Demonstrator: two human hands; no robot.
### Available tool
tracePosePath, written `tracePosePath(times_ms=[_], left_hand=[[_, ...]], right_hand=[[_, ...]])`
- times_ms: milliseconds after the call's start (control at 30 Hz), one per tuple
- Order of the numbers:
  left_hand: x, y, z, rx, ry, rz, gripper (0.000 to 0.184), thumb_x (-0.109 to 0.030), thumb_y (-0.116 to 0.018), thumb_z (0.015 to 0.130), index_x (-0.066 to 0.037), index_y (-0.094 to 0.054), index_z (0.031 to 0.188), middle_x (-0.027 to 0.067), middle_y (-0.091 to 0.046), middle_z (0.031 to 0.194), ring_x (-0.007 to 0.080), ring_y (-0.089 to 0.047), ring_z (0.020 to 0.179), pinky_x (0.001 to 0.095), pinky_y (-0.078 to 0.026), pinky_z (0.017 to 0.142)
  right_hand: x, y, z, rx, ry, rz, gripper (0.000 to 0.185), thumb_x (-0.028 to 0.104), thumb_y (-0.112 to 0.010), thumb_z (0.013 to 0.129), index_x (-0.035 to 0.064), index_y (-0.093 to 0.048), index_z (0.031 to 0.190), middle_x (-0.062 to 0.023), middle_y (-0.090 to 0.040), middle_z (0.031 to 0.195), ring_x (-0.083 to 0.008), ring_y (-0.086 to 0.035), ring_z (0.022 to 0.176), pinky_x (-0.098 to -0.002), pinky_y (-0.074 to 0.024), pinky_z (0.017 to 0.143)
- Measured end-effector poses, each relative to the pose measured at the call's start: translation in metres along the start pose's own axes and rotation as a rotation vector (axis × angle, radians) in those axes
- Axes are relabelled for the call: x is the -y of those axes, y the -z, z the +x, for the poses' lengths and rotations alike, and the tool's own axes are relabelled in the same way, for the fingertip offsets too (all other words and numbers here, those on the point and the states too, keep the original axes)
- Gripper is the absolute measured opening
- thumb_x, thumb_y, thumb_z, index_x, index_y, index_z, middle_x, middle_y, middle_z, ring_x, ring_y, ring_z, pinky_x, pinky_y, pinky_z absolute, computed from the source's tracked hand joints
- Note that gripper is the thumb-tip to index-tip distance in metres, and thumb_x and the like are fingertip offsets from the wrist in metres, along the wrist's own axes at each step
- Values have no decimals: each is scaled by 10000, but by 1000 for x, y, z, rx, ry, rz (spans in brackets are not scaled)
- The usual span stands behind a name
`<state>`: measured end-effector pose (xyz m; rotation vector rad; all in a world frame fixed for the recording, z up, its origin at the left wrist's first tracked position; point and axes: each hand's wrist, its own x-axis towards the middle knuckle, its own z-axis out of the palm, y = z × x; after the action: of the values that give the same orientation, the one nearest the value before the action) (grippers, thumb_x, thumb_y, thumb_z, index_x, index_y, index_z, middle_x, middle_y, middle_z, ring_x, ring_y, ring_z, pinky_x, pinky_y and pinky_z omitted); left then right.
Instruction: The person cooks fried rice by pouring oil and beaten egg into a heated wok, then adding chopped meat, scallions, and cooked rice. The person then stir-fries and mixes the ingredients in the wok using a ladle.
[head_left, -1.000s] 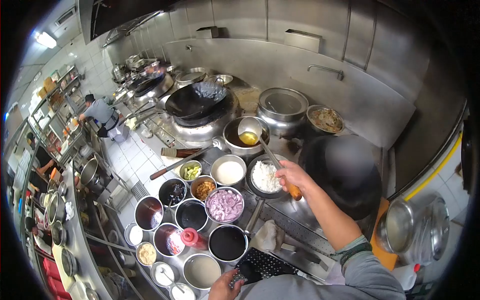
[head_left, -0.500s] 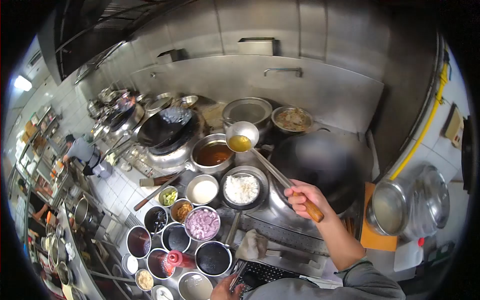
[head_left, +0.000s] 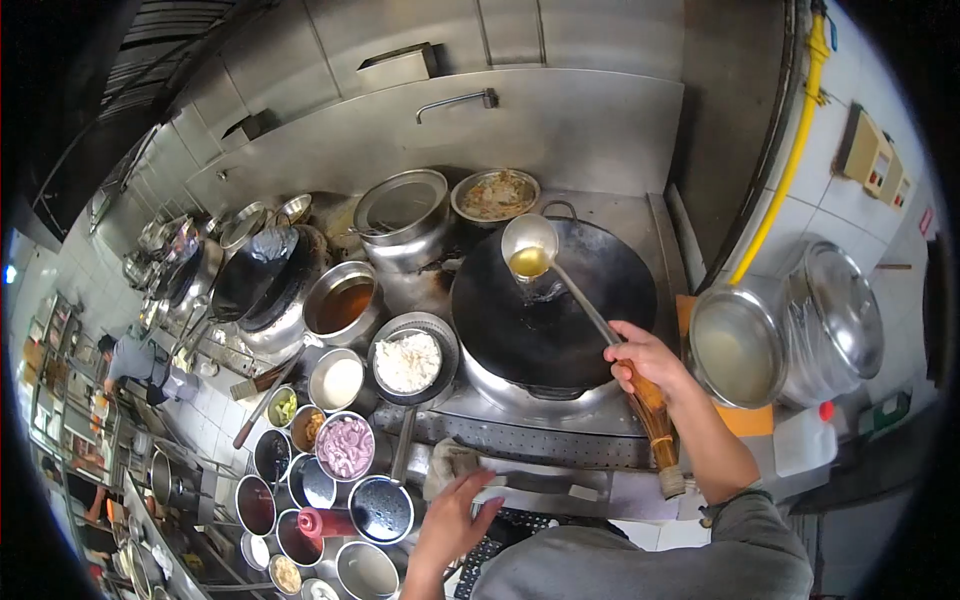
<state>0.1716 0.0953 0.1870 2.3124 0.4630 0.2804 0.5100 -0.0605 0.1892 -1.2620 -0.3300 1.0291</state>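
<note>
My right hand (head_left: 645,362) grips the wooden handle of a metal ladle (head_left: 583,292). Yellow liquid, apparently oil, pools in the ladle's bowl, which is above the far part of a large black wok (head_left: 500,330). My left hand (head_left: 457,522) has its fingers apart and holds nothing. It is close to a crumpled grey cloth (head_left: 449,466) at the stove's front edge. Below my right hand, a bundled bamboo brush (head_left: 661,445) leans at the stove's right front. White rice (head_left: 407,362) fills a strainer left of the wok.
Several containers stand left, including sliced red onions (head_left: 345,446), a red squeeze bottle (head_left: 325,522) and a pot of brown liquid (head_left: 344,306). A steel pot (head_left: 738,347) stands right. A faucet (head_left: 458,101) juts from the back wall. A person (head_left: 135,360) is far left.
The ladle has moved from beside the pots to over the wok. My left hand has come up further into view, near the cloth. The camera view has turned right.
</note>
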Motion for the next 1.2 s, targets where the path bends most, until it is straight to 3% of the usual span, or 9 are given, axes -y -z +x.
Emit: tracePosePath(times_ms=[233, 333, 367, 467, 567, 667, 767, 867, 1200], left_hand=[[-19, -67, 123, -203, -325, 162, 335, -214, -709, 848, -32, -649, 1123, 189, -639, 1136, 371, -586, 1073, 430, -475, 918], [-13, -92, 148, -120, -274, 204, 257, -222, -696, 853, -26, -672, 1017, 166, -649, 998, 365, -591, 949, 444, -474, 840], [-4, -104, 153, -138, -324, 231, 207, -226, -678, 859, -24, -673, 905, 144, -622, 862, 353, -574, 840, 455, -459, 746], [-10, -108, 150, -156, -310, 304, 208, -229, -667, 865, -22, -666, 861, 145, -609, 816, 346, -566, 802, 453, -452, 720], [-12, -107, 149, -208, -333, 285, 208, -220, -669, 860, -16, -656, 821, 138, -601, 780, 342, -556, 759, 450, -446, 697], [-14, -101, 147, -90, -247, 269, 247, -239, -681, 855, -19, -663, 965, 154, -618, 914, 354, -576, 882, 446, -459, 762], [-30, -85, 126, -310, -311, 291, 387, -250, -703, 843, -35, -623, 1155, 175, -588, 1133, 372, -549, 1074, 461, -449, 886], [-25, -61, 87, -245, -212, 209, 507, -255, -720, 835, -58, -563, 1275, 182, -509, 1302, 385, -475, 1220, 491, -395, 1000], [37, 12, -86, -364, 168, -93, 347, -166, -729, 831, -15, -641, 1131, 178, -650, 1065, 364, -634, 974, 389, -510, 848]], right_hand=[[10, 32, -7, -186, 53, -468, 634, 58, -542, 882, 37, -291, 1463, -51, -529, 780, -117, -513, 520, -292, -440, 425], [19, 43, -31, -216, 69, -656, 660, 53, -544, 886, 45, -271, 1487, -63, -538, 778, -124, -515, 519, -302, -442, 439], [22, 44, -40, -217, 87, -664, 661, 50, -551, 890, 39, -272, 1488, -70, -547, 786, -133, -521, 518, -311, -446, 449], [16, 63, -48, -165, 53, -478, 657, 40, -551, 896, 39, -270, 1490, -71, -550, 792, -126, -520, 518, -309, -442, 443], [-9, 50, -45, -285, 123, -555, 600, 31, -551, 900, 47, -321, 1454, -57, -535, 790, -110, -509, 511, -290, -432, 416], [-3, 36, -46, -137, 129, -94, 542, 25, -551, 903, 62, -361, 1409, -45, -522, 799, -96, -490, 503, -267, -419, 399], [5, 10, -37, 32, 108, 121, 533, 56, -562, 902, 79, -363, 1396, -41, -526, 847, -86, -472, 502, -255, -422, 401], [15, -47, -19, 128, 77, 150, 544, 71, -569, 901, 74, -358, 1403, -39, -529, 868, -76, -475, 515, -246, -417, 401], [-51, -231, 125, 307, 21, -357, 631, 60, -576, 869, 54, -312, 1442, -55, -530, 707, -124, -512, 496, -305, -422, 381]])
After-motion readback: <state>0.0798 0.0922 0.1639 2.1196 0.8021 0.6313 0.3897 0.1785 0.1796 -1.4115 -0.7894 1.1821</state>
